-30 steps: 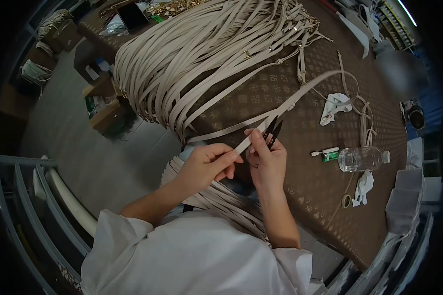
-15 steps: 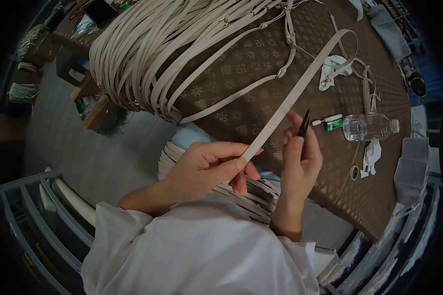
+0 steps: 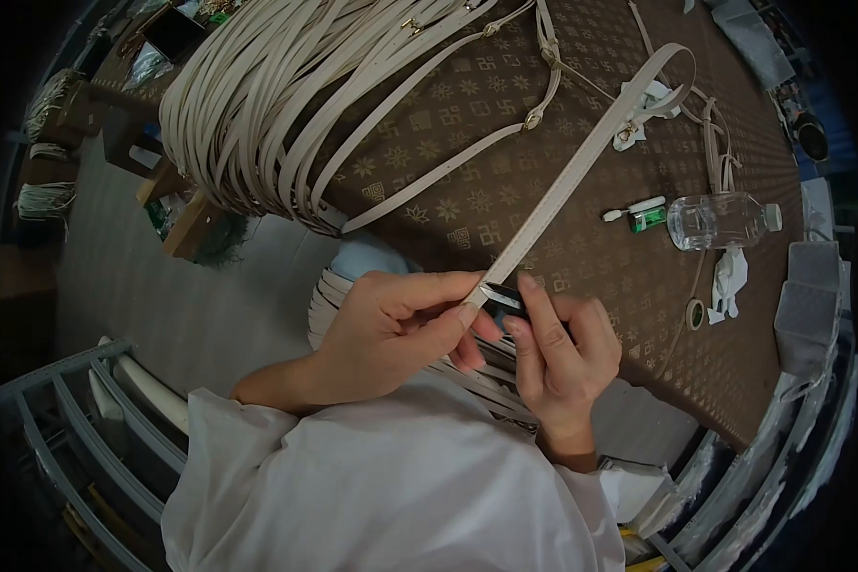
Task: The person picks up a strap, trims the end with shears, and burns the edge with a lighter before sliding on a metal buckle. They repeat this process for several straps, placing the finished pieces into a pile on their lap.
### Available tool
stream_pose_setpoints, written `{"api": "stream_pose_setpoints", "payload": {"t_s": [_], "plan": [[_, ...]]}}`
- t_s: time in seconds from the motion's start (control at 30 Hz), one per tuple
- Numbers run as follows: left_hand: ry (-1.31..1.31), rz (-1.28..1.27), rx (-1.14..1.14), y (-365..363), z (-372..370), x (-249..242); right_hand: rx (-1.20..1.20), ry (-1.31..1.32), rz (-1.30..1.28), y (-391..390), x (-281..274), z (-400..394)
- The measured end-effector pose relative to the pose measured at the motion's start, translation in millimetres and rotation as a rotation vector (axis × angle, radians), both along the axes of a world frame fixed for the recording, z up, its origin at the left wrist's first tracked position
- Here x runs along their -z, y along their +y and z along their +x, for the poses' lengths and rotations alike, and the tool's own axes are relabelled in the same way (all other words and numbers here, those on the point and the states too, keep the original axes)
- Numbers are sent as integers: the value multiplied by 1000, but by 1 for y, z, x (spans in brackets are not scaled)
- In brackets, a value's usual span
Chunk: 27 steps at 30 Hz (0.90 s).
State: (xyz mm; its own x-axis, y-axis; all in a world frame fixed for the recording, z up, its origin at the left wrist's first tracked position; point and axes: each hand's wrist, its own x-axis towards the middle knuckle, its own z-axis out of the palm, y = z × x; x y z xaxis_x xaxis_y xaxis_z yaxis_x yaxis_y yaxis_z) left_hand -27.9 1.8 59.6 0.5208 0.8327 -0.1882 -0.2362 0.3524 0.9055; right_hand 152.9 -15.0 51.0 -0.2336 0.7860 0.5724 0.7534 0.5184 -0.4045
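My left hand [image 3: 381, 334] pinches a long beige strap [image 3: 567, 181] near its lower end, thumb on top. From there the strap rises to the upper right and loops over above the table. Small black thread snips [image 3: 505, 300] are closed in my right hand [image 3: 572, 353], with pale metal tips right at the strap's edge beside my left fingertips. More beige straps [image 3: 329, 296] lie across my lap beneath the hands.
A thick bundle of beige straps [image 3: 248, 114] with metal fittings hangs over the edge of the brown patterned tablecloth [image 3: 429, 200]. To the right are a clear bottle [image 3: 720, 221], a small green container [image 3: 647, 220], a tape roll [image 3: 695, 314] and crumpled white tissue [image 3: 728, 283].
My right hand has turned and brought the snips leftward and down from beside the strap to its pinched end. My left hand keeps its pinch on the strap. The view has shifted slightly.
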Motion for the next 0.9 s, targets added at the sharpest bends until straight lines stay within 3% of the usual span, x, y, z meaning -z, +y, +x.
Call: {"api": "stream_pose_setpoints", "payload": {"t_s": [0.9], "plan": [[26,-116,0,0,-1,-8,35,-43,89,-2,5,-4]]}}
